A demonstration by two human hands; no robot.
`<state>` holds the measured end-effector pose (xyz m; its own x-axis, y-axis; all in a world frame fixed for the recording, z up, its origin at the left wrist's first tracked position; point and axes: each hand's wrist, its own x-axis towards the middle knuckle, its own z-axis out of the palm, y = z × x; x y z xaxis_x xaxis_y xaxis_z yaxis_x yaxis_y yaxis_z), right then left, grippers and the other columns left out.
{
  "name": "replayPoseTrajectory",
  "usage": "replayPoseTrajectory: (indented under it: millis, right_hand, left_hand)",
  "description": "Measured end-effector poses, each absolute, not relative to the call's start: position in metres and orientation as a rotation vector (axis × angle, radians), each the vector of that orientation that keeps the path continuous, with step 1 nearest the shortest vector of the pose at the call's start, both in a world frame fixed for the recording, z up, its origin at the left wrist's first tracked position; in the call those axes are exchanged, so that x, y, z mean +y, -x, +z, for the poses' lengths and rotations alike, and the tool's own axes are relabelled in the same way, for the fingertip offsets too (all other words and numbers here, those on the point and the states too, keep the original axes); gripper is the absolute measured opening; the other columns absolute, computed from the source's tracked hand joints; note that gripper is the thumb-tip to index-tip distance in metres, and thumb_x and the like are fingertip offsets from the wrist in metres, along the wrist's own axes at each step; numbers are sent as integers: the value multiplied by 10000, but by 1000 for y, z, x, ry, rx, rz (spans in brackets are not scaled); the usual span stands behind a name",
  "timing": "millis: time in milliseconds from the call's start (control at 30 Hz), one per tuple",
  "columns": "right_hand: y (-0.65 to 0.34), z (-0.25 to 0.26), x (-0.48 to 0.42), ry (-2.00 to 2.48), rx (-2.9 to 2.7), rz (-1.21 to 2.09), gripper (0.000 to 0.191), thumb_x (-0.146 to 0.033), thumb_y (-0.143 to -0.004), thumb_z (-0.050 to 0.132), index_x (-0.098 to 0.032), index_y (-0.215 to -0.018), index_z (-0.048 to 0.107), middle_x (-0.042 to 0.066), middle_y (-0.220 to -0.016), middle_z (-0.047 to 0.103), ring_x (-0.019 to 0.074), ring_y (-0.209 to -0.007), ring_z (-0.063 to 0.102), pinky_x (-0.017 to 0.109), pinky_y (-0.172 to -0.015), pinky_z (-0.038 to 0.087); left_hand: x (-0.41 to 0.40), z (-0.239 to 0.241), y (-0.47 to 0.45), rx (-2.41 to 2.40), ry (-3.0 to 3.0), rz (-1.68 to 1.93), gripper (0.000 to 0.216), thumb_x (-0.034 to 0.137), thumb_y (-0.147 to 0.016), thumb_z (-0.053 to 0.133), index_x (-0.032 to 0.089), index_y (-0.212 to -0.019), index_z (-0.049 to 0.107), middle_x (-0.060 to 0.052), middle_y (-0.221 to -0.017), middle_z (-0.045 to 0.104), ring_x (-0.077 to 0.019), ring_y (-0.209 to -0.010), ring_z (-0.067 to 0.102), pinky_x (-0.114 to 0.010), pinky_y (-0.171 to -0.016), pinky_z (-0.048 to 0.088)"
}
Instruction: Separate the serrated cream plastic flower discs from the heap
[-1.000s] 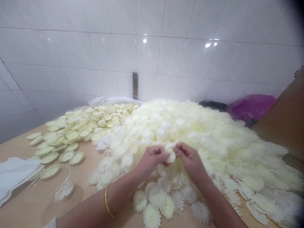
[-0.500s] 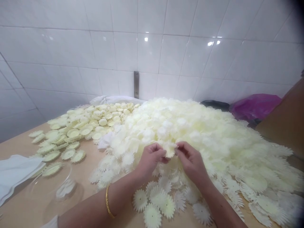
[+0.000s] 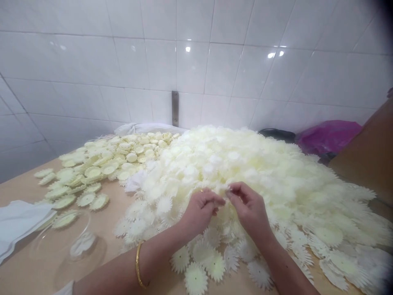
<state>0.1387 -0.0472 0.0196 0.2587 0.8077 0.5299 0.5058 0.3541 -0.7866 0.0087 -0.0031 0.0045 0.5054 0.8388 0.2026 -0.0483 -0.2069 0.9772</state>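
Note:
My left hand [image 3: 201,211] and my right hand [image 3: 250,209] meet fingertip to fingertip at the near edge of a big heap of cream fabric flower petals [image 3: 245,172]. Both hands are closed in a pinch on one small frilled petal piece [image 3: 221,189] between them. A gold bangle [image 3: 138,264] circles my left wrist. Loose toothed petal discs [image 3: 196,280] lie flat on the brown table [image 3: 27,270] under my forearms.
A second, flatter spread of yellowish petal discs [image 3: 104,164] lies to the left. A white cloth [image 3: 18,219] and clear plastic lids [image 3: 70,241] sit at the near left. A pink bag [image 3: 328,135] and a dark object [image 3: 274,134] stand by the tiled wall. A brown board [image 3: 368,151] rises on the right.
Both hands stay together on the petal piece, sinking slightly toward the heap; my left fingers have curled over more. The view shifted a little.

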Motion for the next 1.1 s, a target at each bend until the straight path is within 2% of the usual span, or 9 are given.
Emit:
replayPoseTrajectory:
  millis: [200, 367, 467, 567, 767, 933, 1000, 1100]
  right_hand:
    - [-137, 15, -47, 1100, -1700, 65, 181, -91, -790, 404, -197, -838, 542, 47, -814, 538, 166, -769, 529, 283, -659, 443]
    - [-139, 9, -46, 1066, -1875, -47, 276, -15, -754, 395, -195, -868, 569, 74, -902, 542, 184, -830, 515, 312, -685, 447]
    - [-138, 10, -46, 1014, -1952, -30, 285, 1, -745, 391, -198, -850, 565, 59, -866, 567, 186, -841, 510, 325, -715, 440]
    - [-136, 13, -48, 1051, -1891, 19, 254, -23, -761, 390, -188, -865, 553, 49, -807, 568, 174, -794, 522, 308, -687, 444]
    - [-136, 16, -48, 1288, -1591, -17, 97, -194, -815, 447, -173, -851, 534, 49, -795, 565, 166, -754, 533, 280, -658, 439]
    - [-138, 17, -46, 1409, -1482, 398, 207, -358, -819, 472, -174, -902, 522, 31, -732, 583, 161, -687, 561, 268, -607, 454]
    - [-138, 17, -46, 1365, -1478, 524, 221, -368, -815, 477, -176, -918, 517, 38, -768, 589, 168, -724, 570, 269, -624, 464]
    - [-138, 17, -47, 1340, -1492, 534, 196, -344, -815, 482, -178, -912, 519, 49, -818, 584, 173, -768, 567, 283, -665, 469]
  left_hand:
    - [0, 13, -4, 501, -1271, 860, 145, 209, -700, 548, 142, -681, 676, -49, -782, 558, -170, -810, 531, -309, -753, 457]
    - [3, 9, -5, 531, -1024, 793, 321, 417, -739, 556, 108, -705, 634, -52, -705, 564, -142, -677, 541, -311, -677, 455]
    - [5, 6, -6, 651, -952, 829, 248, 351, -662, 661, 111, -663, 598, -24, -647, 540, -114, -614, 526, -267, -630, 438]
    - [7, 6, -6, 703, -916, 872, 206, 266, -615, 693, 116, -603, 553, -31, -632, 550, -130, -625, 546, -274, -644, 440]
    - [6, 5, -5, 661, -1061, 822, 213, 310, -697, 622, 135, -618, 532, -27, -640, 551, -176, -698, 584, -349, -723, 446]
    - [1, 10, -5, 518, -1259, 874, 203, 310, -727, 598, 132, -633, 575, -6, -659, 501, -143, -718, 544, -335, -780, 436]
    - [-1, 12, -5, 496, -1297, 895, 187, 295, -718, 606, 133, -626, 587, -9, -683, 495, -140, -729, 527, -315, -764, 438]
    - [-1, 12, -6, 498, -1305, 911, 167, 272, -712, 612, 132, -621, 602, -10, -695, 489, -128, -718, 504, -291, -740, 433]
